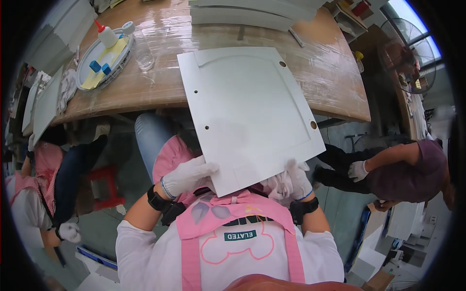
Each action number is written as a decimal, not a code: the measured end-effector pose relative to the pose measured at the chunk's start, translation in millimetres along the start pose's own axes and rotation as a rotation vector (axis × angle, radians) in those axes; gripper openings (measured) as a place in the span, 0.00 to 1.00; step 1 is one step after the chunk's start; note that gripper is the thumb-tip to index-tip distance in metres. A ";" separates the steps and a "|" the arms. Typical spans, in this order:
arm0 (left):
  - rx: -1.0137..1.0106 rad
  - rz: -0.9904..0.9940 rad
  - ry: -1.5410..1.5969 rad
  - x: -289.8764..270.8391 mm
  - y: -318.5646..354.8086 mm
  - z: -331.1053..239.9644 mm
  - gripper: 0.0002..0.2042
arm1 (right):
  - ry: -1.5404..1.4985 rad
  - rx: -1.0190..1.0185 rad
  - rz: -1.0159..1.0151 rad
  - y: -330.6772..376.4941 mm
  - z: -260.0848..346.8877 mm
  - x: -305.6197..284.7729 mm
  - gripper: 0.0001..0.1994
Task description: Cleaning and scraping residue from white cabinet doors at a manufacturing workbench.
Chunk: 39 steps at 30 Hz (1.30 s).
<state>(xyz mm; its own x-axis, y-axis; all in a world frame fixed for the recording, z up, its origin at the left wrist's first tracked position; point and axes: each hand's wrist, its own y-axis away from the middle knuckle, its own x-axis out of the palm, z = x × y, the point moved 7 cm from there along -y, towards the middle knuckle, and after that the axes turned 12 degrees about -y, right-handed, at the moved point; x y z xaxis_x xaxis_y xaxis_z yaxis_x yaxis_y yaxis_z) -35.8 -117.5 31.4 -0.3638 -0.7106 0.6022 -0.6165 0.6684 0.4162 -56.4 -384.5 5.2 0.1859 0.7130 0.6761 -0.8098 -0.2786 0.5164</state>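
A white cabinet door panel with a recessed centre and several drilled holes lies half on the wooden table, its near edge overhanging toward my chest. My left hand, in a white glove, grips the panel's near left corner. My right hand, also gloved, holds the near right edge from below. I wear a pink apron and black wrist straps.
A round tray at the table's left holds a glue bottle, blue blocks and yellow cloth; a clear cup stands beside it. More white panels are stacked at the back. One person crouches at the right, another sits at the left.
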 end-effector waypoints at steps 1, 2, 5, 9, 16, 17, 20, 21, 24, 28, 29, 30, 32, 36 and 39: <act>-0.068 0.037 -0.076 3.7 -2.0 4.1 0.29 | -0.066 -0.055 -0.136 1.7 3.2 20.5 0.21; -0.070 0.032 -0.180 4.2 -1.2 -2.1 0.28 | -0.128 -0.107 -0.268 2.9 6.7 23.9 0.22; -0.140 0.137 -0.379 19.1 -2.6 -7.7 0.26 | -0.558 0.013 0.206 6.8 17.5 15.9 0.22; 0.012 -0.020 -0.305 6.1 -17.5 -32.9 0.23 | -0.360 -0.064 0.298 7.4 63.8 -69.5 0.25; 0.466 -0.259 0.225 -78.0 -31.9 -80.1 0.20 | -0.091 -0.261 0.120 13.2 127.4 -46.6 0.31; 0.498 -0.359 0.314 -92.7 -28.8 -77.8 0.20 | -0.089 -0.266 0.127 5.4 130.9 -46.3 0.31; 0.540 -0.303 0.369 -95.0 -17.9 -70.1 0.20 | -0.073 -0.279 0.113 -27.0 142.5 -32.7 0.29; 0.557 -0.303 0.381 -94.1 -14.2 -67.1 0.20 | -0.063 -0.268 0.074 -39.7 144.6 -23.9 0.27; 0.581 -0.331 0.362 -92.8 -10.1 -56.9 0.21 | 0.059 -0.317 -0.042 -68.6 162.0 -12.8 0.24; 0.594 -0.338 0.347 -84.3 -11.4 -54.5 0.21 | 0.216 -0.522 -0.166 -71.5 210.8 -43.2 0.23; 0.582 -0.337 0.344 -81.8 -14.6 -53.5 0.21 | 0.237 -0.595 -0.186 -68.2 229.8 -59.3 0.24; 0.585 -0.336 0.344 -80.2 -20.2 -53.0 0.21 | 0.261 -0.677 -0.211 -62.0 248.2 -70.3 0.24; 0.546 -0.333 0.375 -80.8 -33.2 -43.6 0.21 | 0.283 -0.749 -0.224 -56.7 262.1 -56.8 0.25; 0.517 -0.336 0.456 -79.5 -58.2 -28.3 0.23 | -0.066 -0.842 -0.098 -23.8 279.1 26.2 0.25; 0.280 -0.244 0.415 -71.7 -60.4 -23.5 0.25 | 0.024 -0.830 0.070 -50.0 268.7 47.2 0.26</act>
<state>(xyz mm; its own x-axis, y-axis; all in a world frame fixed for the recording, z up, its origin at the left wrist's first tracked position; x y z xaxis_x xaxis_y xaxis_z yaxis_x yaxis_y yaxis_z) 43.9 -101.8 -20.9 0.0838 -0.6533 0.7525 -0.8313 0.3706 0.4143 142.4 -509.8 152.5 0.1153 0.7278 0.6760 -0.9678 0.2355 -0.0885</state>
